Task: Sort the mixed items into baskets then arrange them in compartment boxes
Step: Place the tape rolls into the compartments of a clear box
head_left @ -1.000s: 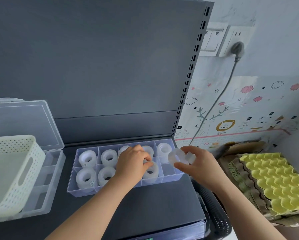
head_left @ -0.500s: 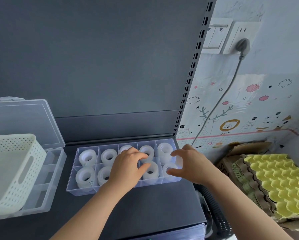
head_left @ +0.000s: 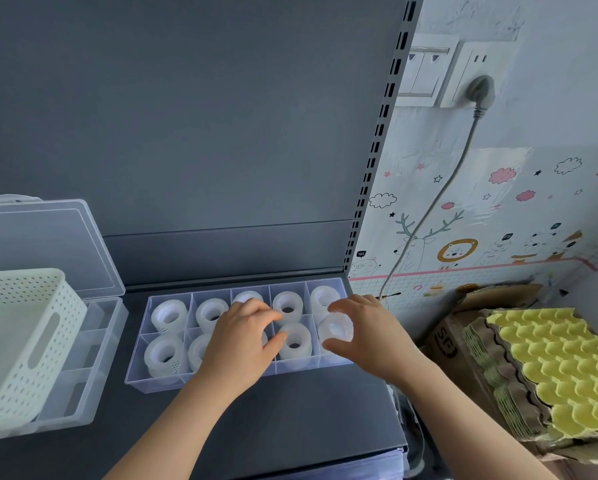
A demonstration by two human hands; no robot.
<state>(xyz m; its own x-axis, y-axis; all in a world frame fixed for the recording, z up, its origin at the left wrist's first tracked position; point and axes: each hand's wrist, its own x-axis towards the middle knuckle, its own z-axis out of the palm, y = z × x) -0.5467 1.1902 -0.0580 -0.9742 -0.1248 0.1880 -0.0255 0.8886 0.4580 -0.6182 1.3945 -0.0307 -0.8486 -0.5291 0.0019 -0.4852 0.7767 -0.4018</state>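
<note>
A clear compartment box lies on the dark shelf with a translucent white tape roll in each visible cell. My left hand lies over the middle cells with bent fingers, hiding the front middle roll; its thumb touches the neighbouring roll. My right hand reaches in from the right. Its thumb and fingers curl round a tape roll that sits in the front right cell. A white perforated basket stands at the left, and I see nothing inside it.
The basket sits on a second clear box whose lid stands open against the grey back panel. Yellow egg trays on a cardboard carton fill the right. A grey cable hangs down the wall.
My right hand carried a tape roll from above the shelf's right edge down into the front right cell. My left hand stayed over the middle cells.
</note>
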